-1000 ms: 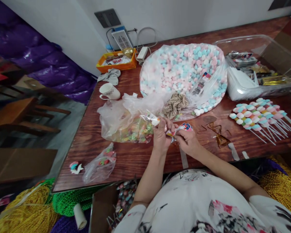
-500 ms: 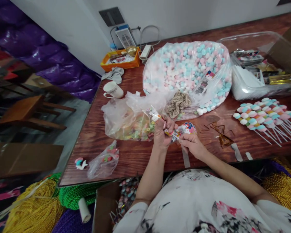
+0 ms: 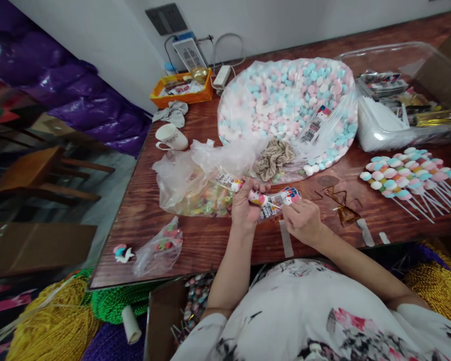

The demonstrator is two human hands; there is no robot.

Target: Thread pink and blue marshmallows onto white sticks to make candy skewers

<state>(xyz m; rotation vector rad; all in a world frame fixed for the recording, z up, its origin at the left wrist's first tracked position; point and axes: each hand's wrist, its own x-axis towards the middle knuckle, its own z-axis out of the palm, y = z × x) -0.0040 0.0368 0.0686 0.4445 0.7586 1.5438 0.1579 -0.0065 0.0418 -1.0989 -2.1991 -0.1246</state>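
Note:
My left hand (image 3: pixel 244 205) is closed round a candy skewer (image 3: pixel 258 199) with pink and white pieces, held just above the wooden table (image 3: pixel 210 240). My right hand (image 3: pixel 303 220) pinches the thin stick end of the same skewer to the right. A clear printed wrapper (image 3: pixel 281 200) lies around the skewer between both hands. Right behind my left hand sits a clear bag of small coloured candies (image 3: pixel 195 190).
A big plastic bag of pink, blue and white marshmallows (image 3: pixel 285 100) fills the table's middle, a beige scrunchie (image 3: pixel 272 159) in front of it. Finished skewers (image 3: pixel 406 173) lie right. A white cup (image 3: pixel 171 136), orange tray (image 3: pixel 182 90) and small bag (image 3: pixel 160 248) lie left.
The skewer has slid further out to the right between my hands, and my right hand has moved a little right and down. The camera view shifted slightly.

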